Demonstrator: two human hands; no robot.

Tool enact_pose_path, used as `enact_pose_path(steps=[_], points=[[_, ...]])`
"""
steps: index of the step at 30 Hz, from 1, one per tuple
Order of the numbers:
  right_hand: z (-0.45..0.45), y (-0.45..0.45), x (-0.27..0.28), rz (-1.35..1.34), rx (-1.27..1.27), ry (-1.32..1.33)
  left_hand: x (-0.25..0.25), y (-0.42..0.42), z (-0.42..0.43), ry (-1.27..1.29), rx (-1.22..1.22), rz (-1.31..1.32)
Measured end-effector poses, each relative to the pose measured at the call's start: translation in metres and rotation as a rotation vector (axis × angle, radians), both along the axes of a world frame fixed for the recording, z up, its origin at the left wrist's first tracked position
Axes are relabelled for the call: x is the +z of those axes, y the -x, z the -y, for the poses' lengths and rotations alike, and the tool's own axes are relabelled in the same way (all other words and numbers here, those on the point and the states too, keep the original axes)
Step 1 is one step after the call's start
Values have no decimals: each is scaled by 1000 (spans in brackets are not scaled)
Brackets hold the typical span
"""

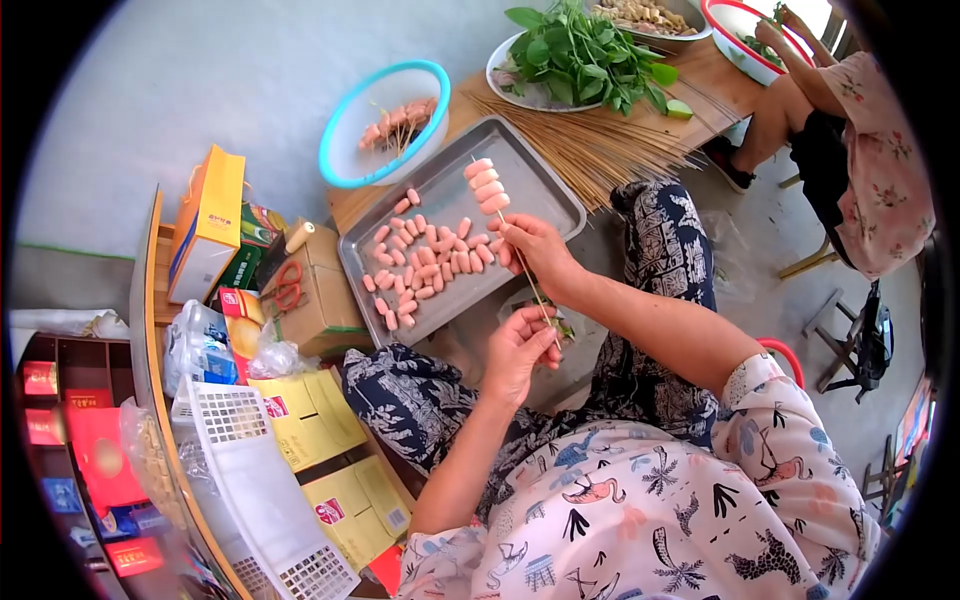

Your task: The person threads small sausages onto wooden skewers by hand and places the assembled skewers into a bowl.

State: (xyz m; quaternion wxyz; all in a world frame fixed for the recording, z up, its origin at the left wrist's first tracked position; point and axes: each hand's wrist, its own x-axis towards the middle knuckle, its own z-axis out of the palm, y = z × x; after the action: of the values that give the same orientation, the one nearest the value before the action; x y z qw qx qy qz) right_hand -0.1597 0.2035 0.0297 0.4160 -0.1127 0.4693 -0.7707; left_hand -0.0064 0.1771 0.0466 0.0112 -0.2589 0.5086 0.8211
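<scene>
At the near left, a white basket (235, 450) lies beside two yellow cartons (310, 425). Farther off stands an orange box (205, 225), and red-handled scissors (288, 287) rest at a cardboard box (325, 305) just left of the metal tray (535, 185). Beyond the tray is a blue-rimmed bowl (362, 108) of skewered pieces; thin sticks (570, 150) fan out along its far right side, below a plate (499, 62) of green leaves (580, 55). At the far right, another person (880, 170) sits with hands over a red-rimmed bowl (735, 20).

The left hand (520, 350) pinches the lower part of a skewer (528, 275) between thumb and fingers. The right hand (540, 255), its fingers curled, grips the same skewer higher up, just below the threaded sausages (487, 188); it covers the tray's near right part, and whether it also holds a loose piece I cannot tell.

Counts: one tray, one skewer in hand, four sausages on it. The loose sausages (430, 272) in the tray number a few dozen, too crowded for an exact count.
</scene>
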Motion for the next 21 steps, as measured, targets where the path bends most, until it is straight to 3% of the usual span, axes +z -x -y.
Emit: enact_pose_path(steps=[8, 21], points=[[-4, -7, 8, -121, 12, -104, 6, 2, 35, 107, 79, -44], [-21, -4, 27, -8, 232, -35, 17, 75, 246, 543, 248, 80]])
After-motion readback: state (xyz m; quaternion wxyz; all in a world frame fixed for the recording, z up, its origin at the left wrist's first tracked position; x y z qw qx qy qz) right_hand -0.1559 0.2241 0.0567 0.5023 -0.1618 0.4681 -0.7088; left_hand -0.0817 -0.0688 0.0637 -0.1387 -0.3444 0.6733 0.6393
